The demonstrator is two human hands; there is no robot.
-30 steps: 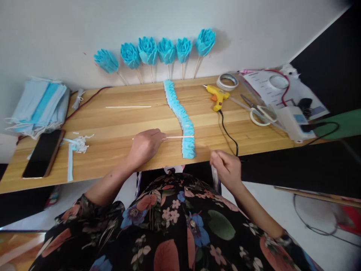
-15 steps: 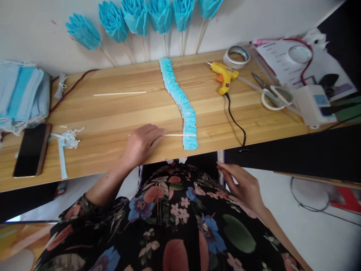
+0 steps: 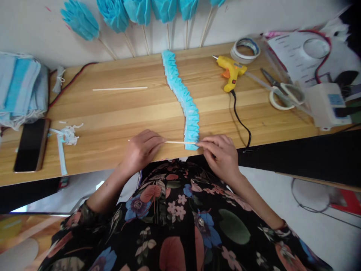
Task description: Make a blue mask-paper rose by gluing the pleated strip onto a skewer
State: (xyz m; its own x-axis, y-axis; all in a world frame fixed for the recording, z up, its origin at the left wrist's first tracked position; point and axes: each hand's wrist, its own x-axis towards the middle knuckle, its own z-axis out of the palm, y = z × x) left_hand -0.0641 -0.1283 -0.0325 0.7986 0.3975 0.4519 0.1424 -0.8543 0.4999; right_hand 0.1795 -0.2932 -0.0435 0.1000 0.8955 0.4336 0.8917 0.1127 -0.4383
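Wooden table (image 3: 118, 113) is spanning the view, carrying most of the items. Six blue flowers (image 3: 137, 11) on thin stems are leaning against the wall (image 3: 242, 19) at the far edge. Stack of face masks (image 3: 24, 88) is sitting at far left, black phone (image 3: 31, 146) lying just nearer. Pleated blue strip (image 3: 184, 98) is curving from the far edge to the near edge, mid-table.

Left hand (image 3: 144, 148) is pinching the near wooden stick (image 3: 176, 142) between thumb and fingers; the stick's right part is lying across the strip's near end. Right hand (image 3: 221, 154) is holding thumb and fingertips together at the stick's right tip and the strip's right edge; can't tell if they're gripping stick, strip or both.

Yellow glue gun (image 3: 231, 73) is lying right of the strip, scissors (image 3: 282, 92) further right, tape roll (image 3: 245, 51) beyond the gun. White and blue scraps (image 3: 69, 135) are lying right of the phone. Second wooden stick (image 3: 120, 89) is lying left of the strip, well apart.
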